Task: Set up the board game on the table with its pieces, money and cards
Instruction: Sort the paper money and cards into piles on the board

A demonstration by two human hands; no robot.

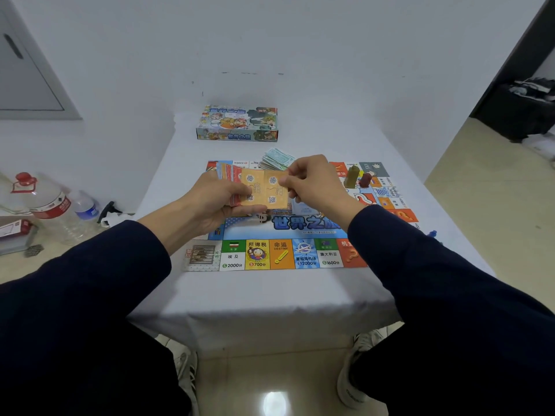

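A table (270,295) draped in a white cloth fills the middle of the view, and the colourful game board (279,253) lies flat on it, its near edge showing a row of squares printed with prices such as 2000, 700 and 1600. Beyond the board's far edge, near the wall, the game box (237,124) sits closed on the cloth. Both dark-sleeved arms reach in over the board. The left hand (216,202) holds a stack of cards (240,187), fingers curled under it and thumb on top, with red-backed cards fanned out behind an orange one. The right hand (312,184) pinches 1 orange card (274,190) at its right edge between thumb and fingers, the card overlapping the top of the stack. Just behind the hands a loose pile of pale green paper money (276,159) rests at the board's far edge. At the board's far right corner 2 upright pieces stand close together: an olive-green token (351,177) and a smaller dark red token (365,180). A small blue piece (432,234) lies on the cloth just off the board's right side. On the floor at left stand a large clear bottle with a red cap (48,205) and a smaller water bottle (87,207).
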